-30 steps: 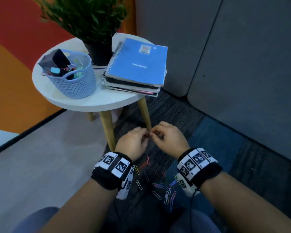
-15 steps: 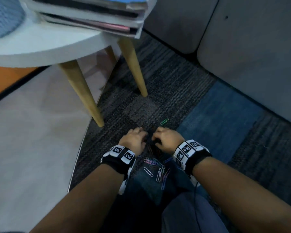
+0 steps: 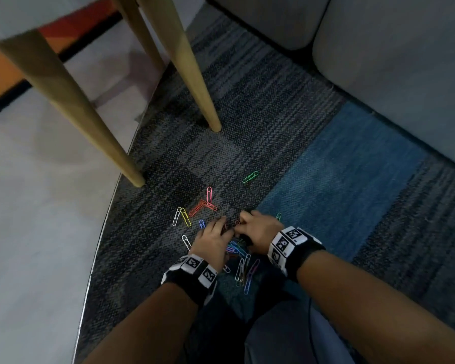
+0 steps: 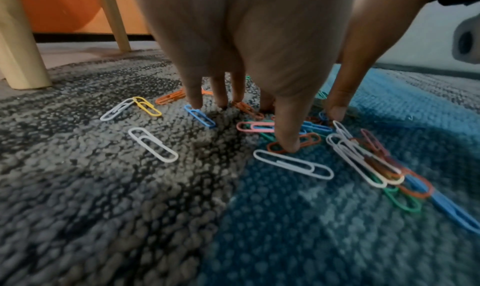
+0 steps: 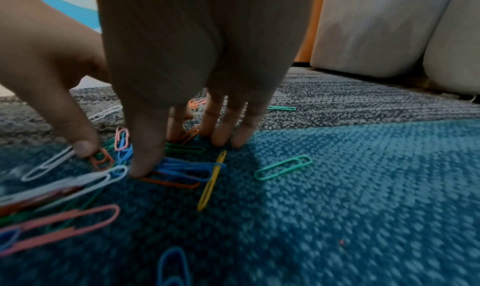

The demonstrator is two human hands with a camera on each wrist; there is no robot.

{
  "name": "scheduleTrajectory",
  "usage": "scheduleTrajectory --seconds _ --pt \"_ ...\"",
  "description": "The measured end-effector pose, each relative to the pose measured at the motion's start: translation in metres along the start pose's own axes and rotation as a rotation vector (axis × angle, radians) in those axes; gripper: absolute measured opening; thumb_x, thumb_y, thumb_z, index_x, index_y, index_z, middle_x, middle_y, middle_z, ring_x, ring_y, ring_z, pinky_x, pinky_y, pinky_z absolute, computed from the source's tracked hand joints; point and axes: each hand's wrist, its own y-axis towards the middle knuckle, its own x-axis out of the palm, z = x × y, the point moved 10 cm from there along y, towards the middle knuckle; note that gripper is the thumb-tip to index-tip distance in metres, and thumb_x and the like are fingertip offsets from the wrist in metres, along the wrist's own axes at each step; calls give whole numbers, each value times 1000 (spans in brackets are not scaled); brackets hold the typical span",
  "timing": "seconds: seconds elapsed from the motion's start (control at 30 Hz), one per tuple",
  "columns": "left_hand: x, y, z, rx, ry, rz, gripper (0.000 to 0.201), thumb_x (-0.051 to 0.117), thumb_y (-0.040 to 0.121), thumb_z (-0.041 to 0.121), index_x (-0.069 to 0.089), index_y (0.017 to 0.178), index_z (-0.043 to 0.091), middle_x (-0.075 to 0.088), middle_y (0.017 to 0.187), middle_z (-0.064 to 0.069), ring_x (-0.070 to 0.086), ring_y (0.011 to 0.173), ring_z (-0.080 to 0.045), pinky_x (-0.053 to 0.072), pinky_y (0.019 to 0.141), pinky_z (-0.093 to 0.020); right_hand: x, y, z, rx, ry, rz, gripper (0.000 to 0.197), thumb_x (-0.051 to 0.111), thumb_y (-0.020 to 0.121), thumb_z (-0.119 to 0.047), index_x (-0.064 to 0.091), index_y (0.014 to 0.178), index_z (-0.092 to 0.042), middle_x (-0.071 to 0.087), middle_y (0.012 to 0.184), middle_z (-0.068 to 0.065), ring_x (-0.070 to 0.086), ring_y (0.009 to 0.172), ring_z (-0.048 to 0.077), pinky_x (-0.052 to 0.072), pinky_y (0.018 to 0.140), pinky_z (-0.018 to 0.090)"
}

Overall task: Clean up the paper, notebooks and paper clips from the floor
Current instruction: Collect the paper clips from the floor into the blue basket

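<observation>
Left hand (image 3: 212, 241) and right hand (image 3: 258, 230), fingers extended and spread, each grip apart, press fingertips (image 4: 285, 144) onto coloured paper clips (image 3: 241, 266) scattered on the carpet (image 3: 273, 122).

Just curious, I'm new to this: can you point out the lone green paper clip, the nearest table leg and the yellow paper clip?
green paper clip (image 3: 250, 177), head view, its middle.
table leg (image 3: 71, 101), head view, mid-shaft.
yellow paper clip (image 3: 185, 217), head view, its middle.

Multicoloured paper clips (image 3: 208, 203); grey-blue, seemingly woven carpet (image 3: 339, 179).
</observation>
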Motion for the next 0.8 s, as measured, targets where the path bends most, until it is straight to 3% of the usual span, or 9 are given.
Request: scheduleTrajectory --seconds 0.2,0.33,0.43,0.67,0.8 --pt "2 1 -1 13 25 35 52 58 90 30 37 137 27 27 145 -3 27 133 -27 32 106 -43 11 2 0 -32 26 -36 41 59 88 -23 50 127 -21 36 136 6 37 125 29 42 97 39" --pt "10 -1 1 41 13 17 40 53 93 21 42 132 22 33 140 -5 33 125 -29 41 99 -41 17 5 -5 -69 33 -36 30 52 92 -15 59 121 -15 45 130 8 48 121 29 45 95 37" --pt "12 -2 3 53 38 20 34 45 96 18 44 131 20 35 137 -6 34 123 -29 40 96 -39 24 4 -8 -77 13 -49 32 48 93 -11 55 124 -10 50 128 11 52 119 29 48 94 39" --pt "17 -2 -1 44 96 0 32 39 99 16 42 130 12 41 137 -9 40 125 -28 35 102 -38 21 5 -6 -38 41 -37 28 50 93 -13 58 118 -5 56 123 15 54 115 31 46 91 37" --pt "7 1 -9 -19 -41 -30 20 42 98 17 47 116 9 51 125 -11 49 115 -29 42 92 -38 11 1 -2 -25 143 -16 24 51 91 -14 61 111 -6 57 119 15 53 113 31 46 95 39"
